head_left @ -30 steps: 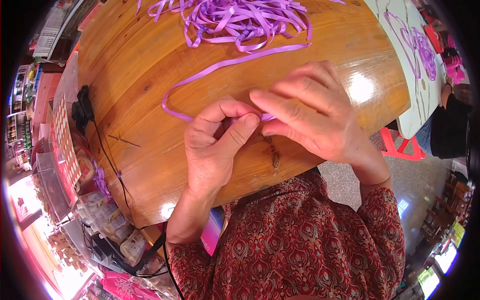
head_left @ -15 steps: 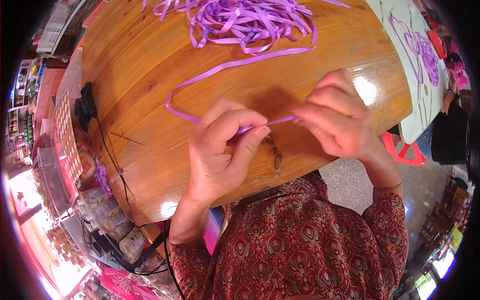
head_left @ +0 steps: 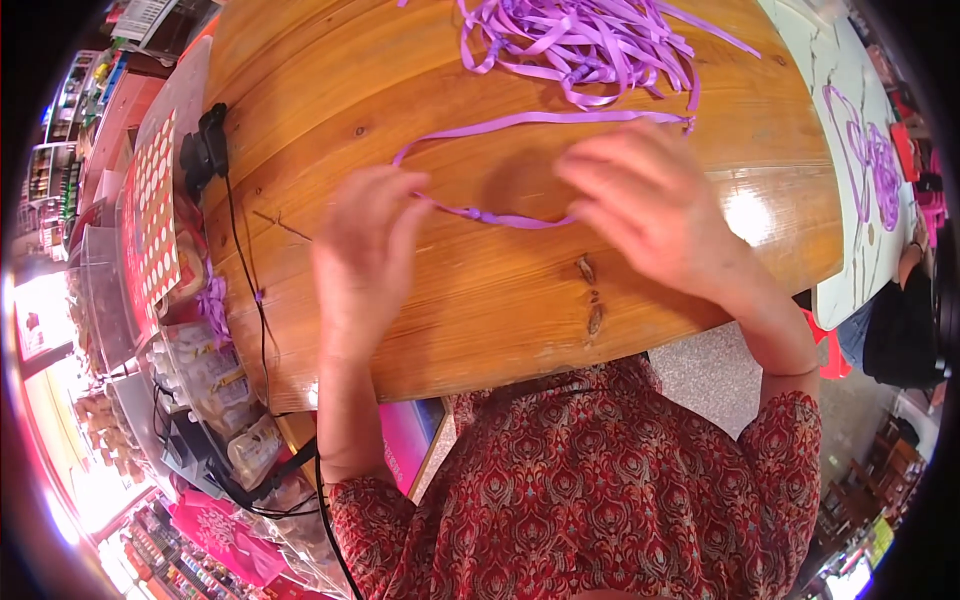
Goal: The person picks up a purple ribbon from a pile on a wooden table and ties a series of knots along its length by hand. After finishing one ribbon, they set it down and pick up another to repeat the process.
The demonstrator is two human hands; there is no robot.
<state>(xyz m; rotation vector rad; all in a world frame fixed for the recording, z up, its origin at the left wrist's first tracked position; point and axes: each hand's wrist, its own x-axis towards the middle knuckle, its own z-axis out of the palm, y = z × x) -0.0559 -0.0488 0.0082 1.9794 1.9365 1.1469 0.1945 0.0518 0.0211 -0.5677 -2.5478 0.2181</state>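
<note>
A narrow purple ribbon (head_left: 530, 222) with a small knot stretches in a slack curve between my two hands over the wooden table. My left hand (head_left: 368, 235), smeared by motion, pinches it left of the knot. On the other side my right hand (head_left: 650, 205), also blurred, has its fingertips closed at the ribbon, though the exact grip is hard to make out. Behind my left fingers the ribbon loops back and runs right to a small knotted end. A tangled heap of purple ribbons (head_left: 590, 50) lies at the far side.
The wooden table (head_left: 480, 320) has a rounded edge. To the left are a black cable (head_left: 235, 230), a dotted sheet (head_left: 155, 215) and clear packages (head_left: 210, 370). More purple ribbon (head_left: 880, 170) lies on a white table at right, where a person's dark sleeve (head_left: 900, 300) shows.
My hands have moved farther apart and away from me. The knot in the ribbon, hidden by my left fingers before, now shows between them. The view has shifted slightly.
</note>
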